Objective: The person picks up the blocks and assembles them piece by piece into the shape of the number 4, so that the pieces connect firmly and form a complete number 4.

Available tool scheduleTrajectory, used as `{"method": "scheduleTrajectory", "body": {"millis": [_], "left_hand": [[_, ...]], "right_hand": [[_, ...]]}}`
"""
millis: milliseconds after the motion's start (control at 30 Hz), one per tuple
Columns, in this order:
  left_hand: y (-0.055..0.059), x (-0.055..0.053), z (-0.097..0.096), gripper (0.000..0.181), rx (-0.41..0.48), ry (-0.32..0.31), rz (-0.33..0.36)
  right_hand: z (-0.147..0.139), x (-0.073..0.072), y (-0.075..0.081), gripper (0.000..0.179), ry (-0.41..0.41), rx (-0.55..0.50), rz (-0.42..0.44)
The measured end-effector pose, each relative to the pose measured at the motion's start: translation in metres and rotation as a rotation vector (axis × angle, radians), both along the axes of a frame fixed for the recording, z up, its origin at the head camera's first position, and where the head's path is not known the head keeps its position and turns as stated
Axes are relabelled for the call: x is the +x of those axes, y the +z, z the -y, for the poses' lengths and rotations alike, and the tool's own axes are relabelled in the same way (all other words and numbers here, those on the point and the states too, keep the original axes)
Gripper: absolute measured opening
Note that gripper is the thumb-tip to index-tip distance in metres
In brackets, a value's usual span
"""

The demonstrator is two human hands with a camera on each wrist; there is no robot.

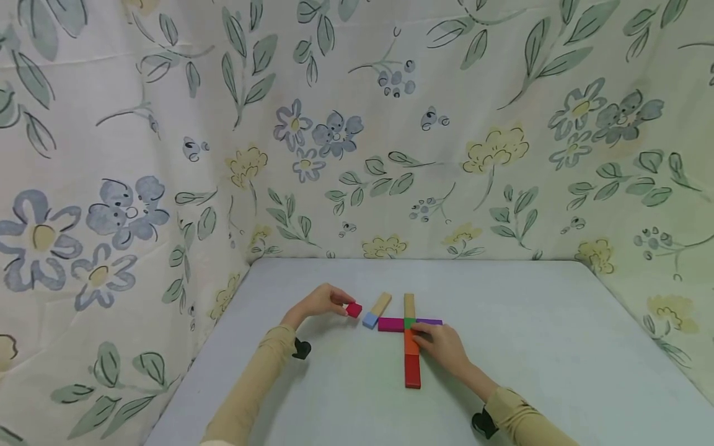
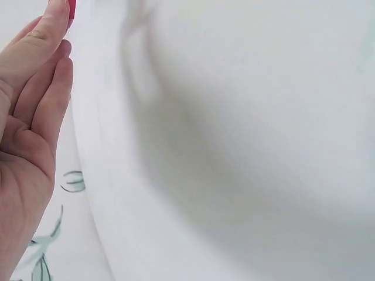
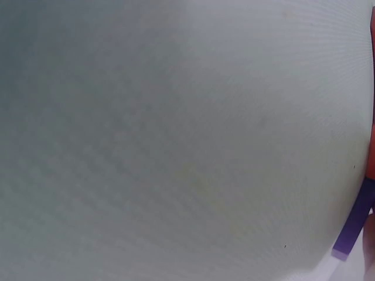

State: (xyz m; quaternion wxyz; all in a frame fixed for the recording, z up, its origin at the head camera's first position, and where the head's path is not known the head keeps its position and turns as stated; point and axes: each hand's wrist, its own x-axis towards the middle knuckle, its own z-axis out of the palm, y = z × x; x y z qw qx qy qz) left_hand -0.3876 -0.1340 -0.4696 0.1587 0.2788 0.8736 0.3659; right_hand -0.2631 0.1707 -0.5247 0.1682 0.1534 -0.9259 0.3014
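In the head view my left hand point(image 1: 323, 300) pinches a small red block point(image 1: 354, 310) between thumb and fingertips, close over the table. The left wrist view catches just an edge of that red block point(image 2: 72, 10) by the thumb. My right hand point(image 1: 444, 347) reaches in from the right, its extended fingertips touching a cross of blocks around the green block point(image 1: 409, 323) and orange block point(image 1: 411, 342). Magenta point(image 1: 392, 324) and purple point(image 1: 429, 321) blocks form the cross's arms. A plain wooden block point(image 1: 409, 305) lies behind the green one, a red block point(image 1: 412, 371) in front of the orange.
Between the left hand and the cross, a slanted wooden block point(image 1: 382, 304) meets a light blue block point(image 1: 370, 320). Everything lies on a white table point(image 1: 530, 347). A floral curtain point(image 1: 357, 136) hangs behind it and along its sides.
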Motion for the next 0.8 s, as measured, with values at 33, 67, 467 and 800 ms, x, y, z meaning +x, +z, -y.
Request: {"method": "scheduleTrajectory", "body": {"millis": [33, 67, 467, 800], "left_hand": [[0.003, -0.001, -0.003, 0.033, 0.006, -0.003, -0.001], [0.005, -0.002, -0.006, 0.033, 0.01, -0.003, 0.0], [0.018, -0.015, -0.038, 0.033, 0.071, 0.004, -0.052], [0.018, -0.023, -0.057, 0.034, 0.097, 0.057, -0.091]], "right_hand": [[0.0, 0.0, 0.0, 0.025, -0.001, 0.0, 0.001], [0.0, 0.0, 0.0, 0.026, -0.004, 0.002, 0.002], [0.0, 0.001, -0.001, 0.025, 0.005, 0.001, 0.006], [-0.002, -0.001, -0.004, 0.026, 0.032, 0.0, -0.077]]}}
